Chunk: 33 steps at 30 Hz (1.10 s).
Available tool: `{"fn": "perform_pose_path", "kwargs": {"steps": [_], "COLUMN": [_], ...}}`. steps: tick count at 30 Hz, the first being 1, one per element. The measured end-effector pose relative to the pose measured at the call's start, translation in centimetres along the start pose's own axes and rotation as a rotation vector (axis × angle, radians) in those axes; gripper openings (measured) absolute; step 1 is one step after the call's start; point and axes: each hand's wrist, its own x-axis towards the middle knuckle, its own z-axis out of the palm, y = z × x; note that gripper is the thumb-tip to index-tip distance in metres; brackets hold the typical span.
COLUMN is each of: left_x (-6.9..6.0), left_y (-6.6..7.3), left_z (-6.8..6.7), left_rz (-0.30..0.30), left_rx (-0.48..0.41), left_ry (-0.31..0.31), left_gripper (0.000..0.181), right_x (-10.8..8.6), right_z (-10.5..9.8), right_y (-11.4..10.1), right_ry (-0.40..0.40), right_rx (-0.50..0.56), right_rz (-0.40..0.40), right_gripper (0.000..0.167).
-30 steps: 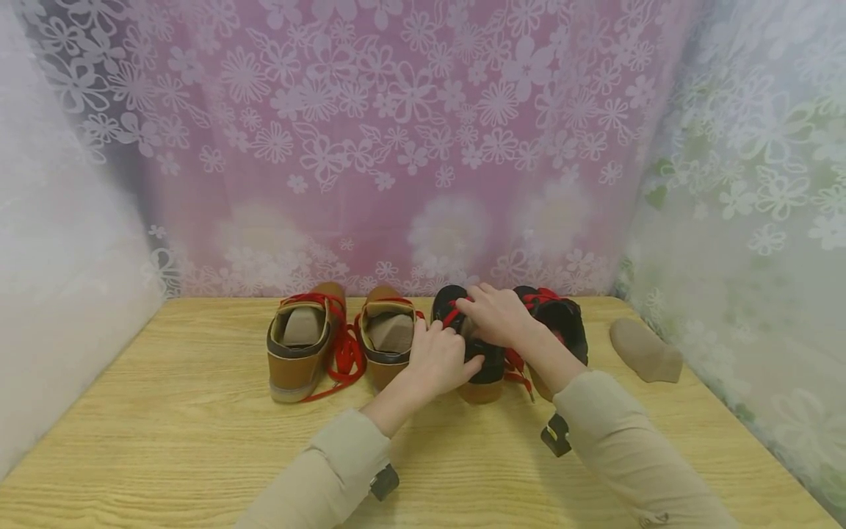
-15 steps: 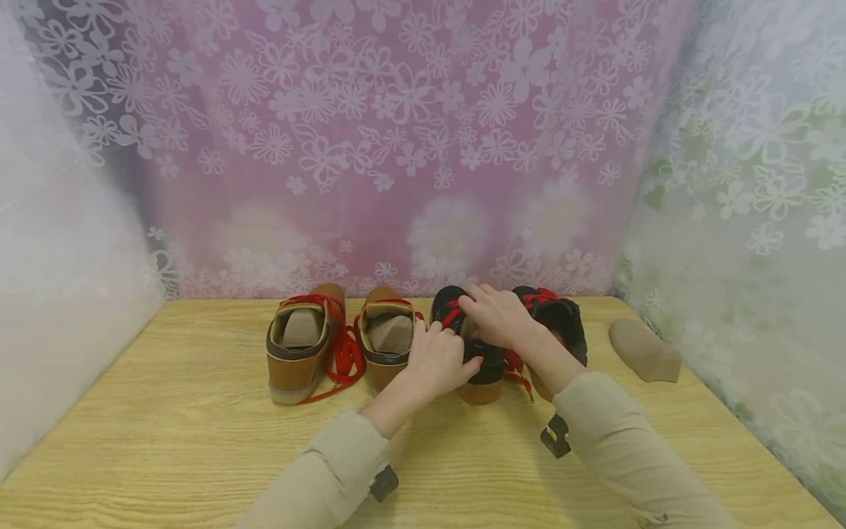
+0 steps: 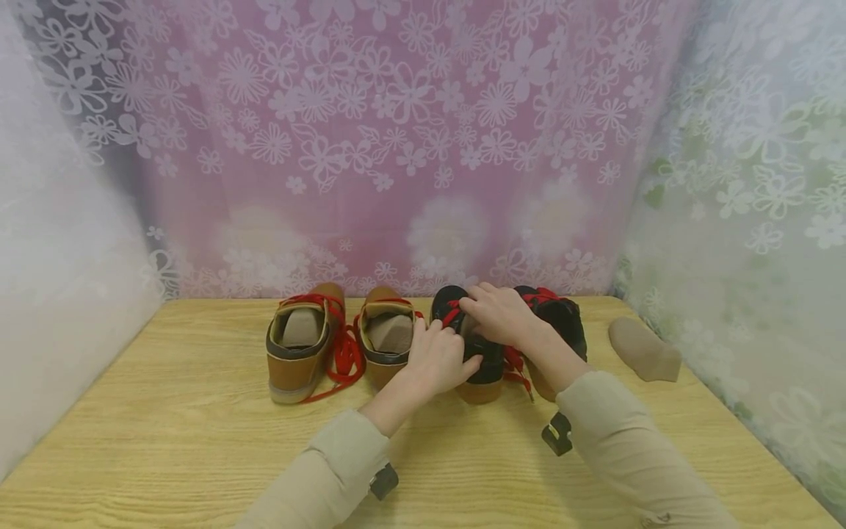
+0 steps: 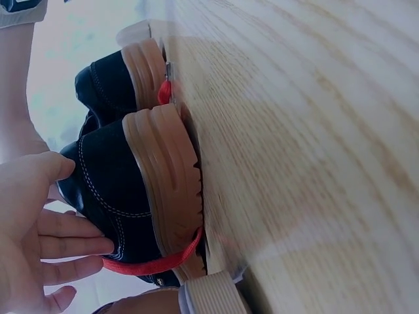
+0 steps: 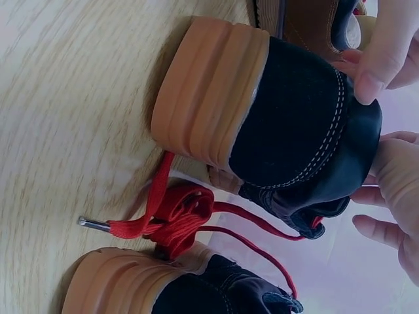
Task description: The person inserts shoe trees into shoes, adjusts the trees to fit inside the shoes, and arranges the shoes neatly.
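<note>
A black shoe (image 3: 486,370) with red laces and a tan sole stands between my hands at the back of the table. My left hand (image 3: 436,358) grips its left side, thumb at the heel collar and fingers along the side, as the left wrist view shows. My right hand (image 3: 499,314) holds it from above at the opening, fingertips by the tongue and red laces (image 3: 452,316). A bit of beige-brown surface shows under that hand inside the opening; most of it is hidden. Right of it stands the other black shoe (image 3: 570,327), partly behind the right forearm.
Two brown shoes (image 3: 291,371) with red laces stand to the left, each holding a beige shoe insert (image 3: 302,328). Another loose beige insert (image 3: 644,351) lies at the table's right. Behind the wooden table (image 3: 198,441) hangs a pink flowered curtain (image 3: 396,147).
Hardly anything differs: both hands stay at the black shoe, and the right hand and wrist have shifted very slightly. The shoes and the loose insert have not moved.
</note>
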Motion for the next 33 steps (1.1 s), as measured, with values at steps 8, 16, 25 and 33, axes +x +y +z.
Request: {"fn": "perform_pose_path", "kwargs": {"steps": [8, 16, 25, 33], "left_x": [-0.12, -0.17, -0.06, -0.01], "left_y": [0.02, 0.04, 0.02, -0.02], "left_z": [0.00, 0.02, -0.04, 0.06], "left_rz": [0.003, 0.015, 0.020, 0.024], "left_rx": [0.014, 0.017, 0.025, 0.018], "left_ry": [-0.012, -0.012, -0.009, -0.015], "left_gripper": [0.046, 0.046, 0.046, 0.047], "right_x": [-0.07, -0.17, -0.18, -0.31], "right_z": [0.25, 0.62, 0.82, 0.27], "right_y": [0.04, 0.14, 0.31, 0.48], "right_ry": [0.034, 0.051, 0.067, -0.031], "right_rx": [0.011, -0.004, 0.000, 0.126], "right_rz": [-0.005, -0.014, -0.021, 0.047], "right_gripper": [0.030, 0.032, 0.030, 0.025]}}
